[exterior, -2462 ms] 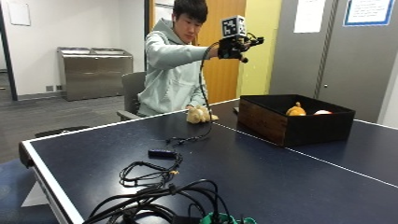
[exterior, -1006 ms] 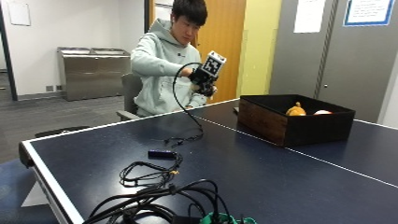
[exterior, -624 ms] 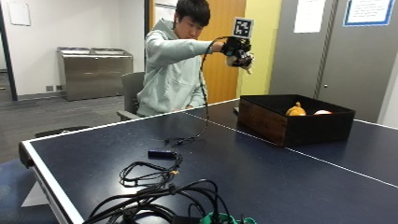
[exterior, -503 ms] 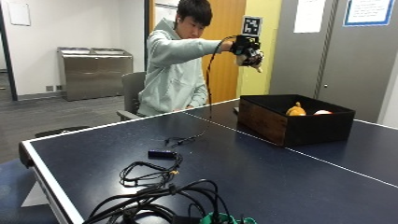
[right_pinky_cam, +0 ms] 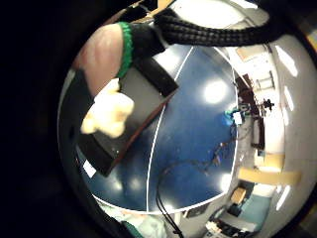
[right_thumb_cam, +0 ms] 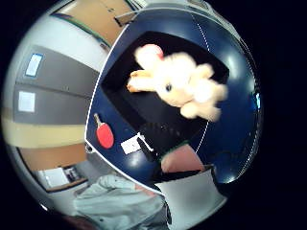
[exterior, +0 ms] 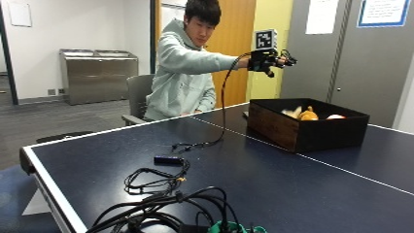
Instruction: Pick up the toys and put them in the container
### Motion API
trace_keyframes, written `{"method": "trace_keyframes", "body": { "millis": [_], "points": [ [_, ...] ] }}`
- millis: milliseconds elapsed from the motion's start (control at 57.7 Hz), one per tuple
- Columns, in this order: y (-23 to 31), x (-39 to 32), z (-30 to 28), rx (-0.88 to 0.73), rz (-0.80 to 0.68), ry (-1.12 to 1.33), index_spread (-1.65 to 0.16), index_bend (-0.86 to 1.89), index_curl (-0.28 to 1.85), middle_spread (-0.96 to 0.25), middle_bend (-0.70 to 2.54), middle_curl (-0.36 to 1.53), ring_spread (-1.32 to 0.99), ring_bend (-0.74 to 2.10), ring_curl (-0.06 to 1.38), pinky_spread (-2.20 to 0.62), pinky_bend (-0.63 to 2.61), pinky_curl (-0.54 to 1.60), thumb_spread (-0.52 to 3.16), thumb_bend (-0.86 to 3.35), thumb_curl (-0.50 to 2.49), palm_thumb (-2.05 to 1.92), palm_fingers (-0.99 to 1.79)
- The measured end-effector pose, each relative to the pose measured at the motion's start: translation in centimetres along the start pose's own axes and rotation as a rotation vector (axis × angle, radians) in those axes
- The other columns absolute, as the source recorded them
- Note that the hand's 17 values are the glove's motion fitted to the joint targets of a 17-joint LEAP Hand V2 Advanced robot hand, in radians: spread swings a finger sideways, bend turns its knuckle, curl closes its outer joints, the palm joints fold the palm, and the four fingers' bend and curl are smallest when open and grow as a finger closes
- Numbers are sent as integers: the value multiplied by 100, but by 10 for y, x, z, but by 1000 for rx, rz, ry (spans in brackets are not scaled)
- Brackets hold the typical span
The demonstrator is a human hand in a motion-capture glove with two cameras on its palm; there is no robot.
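My gloved right hand [exterior: 268, 59] is raised in the air over the near end of the dark brown box [exterior: 284, 130], fingers spread and holding nothing. A cream plush toy [exterior: 292, 111] is in mid-air just inside the box's rim, apart from the hand. In both palm views the plush toy [right_thumb_cam: 180, 86] [right_pinky_cam: 109, 114] hangs free over the box [right_thumb_cam: 158, 127] [right_pinky_cam: 136, 94]. An orange toy [exterior: 308, 115] and a red and white one [exterior: 335, 116] lie in the box. A bare fingertip [right_pinky_cam: 104, 49] shows at the edge of the little finger side view.
Black cables [exterior: 165, 194] and a small black device [exterior: 168, 159] lie on the blue table [exterior: 259, 184] toward its near end. A red paddle [right_thumb_cam: 104, 135] lies on the table beyond the box. A grey chair [exterior: 137, 94] stands behind the person.
The hand dipped to the table by the person, rose with the plush toy and swung right over the box. It has let go; the toy now drops into the box.
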State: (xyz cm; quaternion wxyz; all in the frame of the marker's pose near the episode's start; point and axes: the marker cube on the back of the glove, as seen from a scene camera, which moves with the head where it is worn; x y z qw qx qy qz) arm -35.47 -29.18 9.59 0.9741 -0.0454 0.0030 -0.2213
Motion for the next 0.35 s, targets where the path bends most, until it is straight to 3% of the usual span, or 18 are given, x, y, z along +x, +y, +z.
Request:
{"method": "trace_keyframes", "body": {
  "millis": [139, 243, 347],
  "points": [
    [35, 1, 22, 31, 3, 105, -14, 16, 17, -2, 18, 43, -4, 46, 19, -1, 94, 40, 117, -3, 46, 1, -24],
    [87, 6, 41, 48, -134, 5, -15, 14, 19, 0, 15, 40, -1, 39, 18, 3, 89, 38, 116, -2, 43, 1, -21],
    [126, 47, 73, 102, 43, 286, -16, 16, 21, 1, 14, 37, 0, 34, 17, 5, 85, 36, 116, -2, 41, 0, -17]
  ]
}}
